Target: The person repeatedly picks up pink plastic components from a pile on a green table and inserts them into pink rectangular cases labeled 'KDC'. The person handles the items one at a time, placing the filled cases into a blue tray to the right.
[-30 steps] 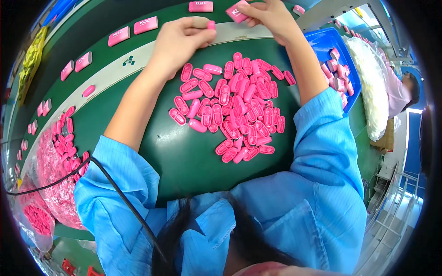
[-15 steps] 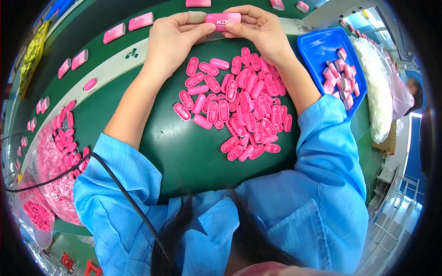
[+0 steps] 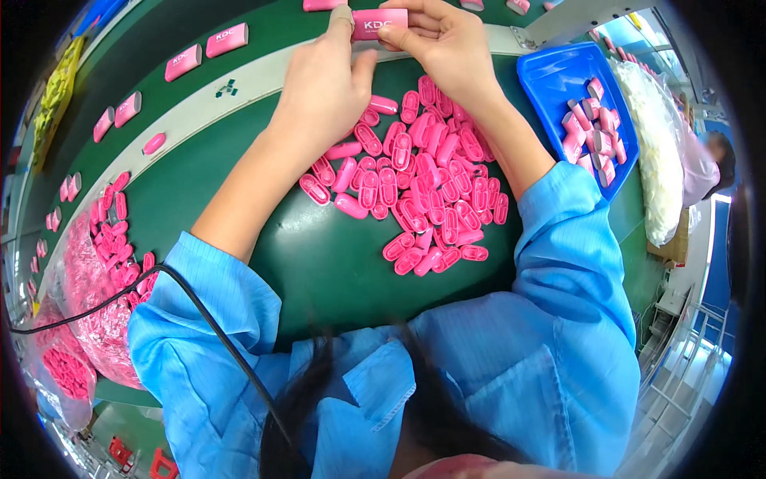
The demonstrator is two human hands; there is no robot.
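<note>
Head view: both hands up at the far edge of the green work surface point(image 3: 335, 263), pinching one pink rectangular case point(image 3: 380, 22) between them. Left hand point(image 3: 323, 92) grips the case's left end, fingers curled, thumb tip wrapped in tape and pressed on the case top. Right hand point(image 3: 443, 44) closed on the right end, fingers over the top edge, thumb underneath. Case is held level, just above the pale strip point(image 3: 239, 88) that separates the work surface from the dark green conveyor belt point(image 3: 159, 32). Directly below the hands: loose pile of small pink oval shells point(image 3: 415, 184) spread on the work surface, some open side up, some flipped; left wrist touches the pile's near-left edge, right forearm runs along its right side. On the belt: several more pink cases point(image 3: 206, 49) lying flat, spaced apart, trailing off left. Right of the pile: blue tray point(image 3: 558, 76) with a handful of pink pieces in its far corner. Beyond the tray, a clear bag of white parts point(image 3: 650, 152). Left edge: clear bag of pink shells point(image 3: 88, 279), more shells scattered beside it. Black cable point(image 3: 199, 315) crosses the left blue sleeve. Another person partly in frame at far right, blurred.
</note>
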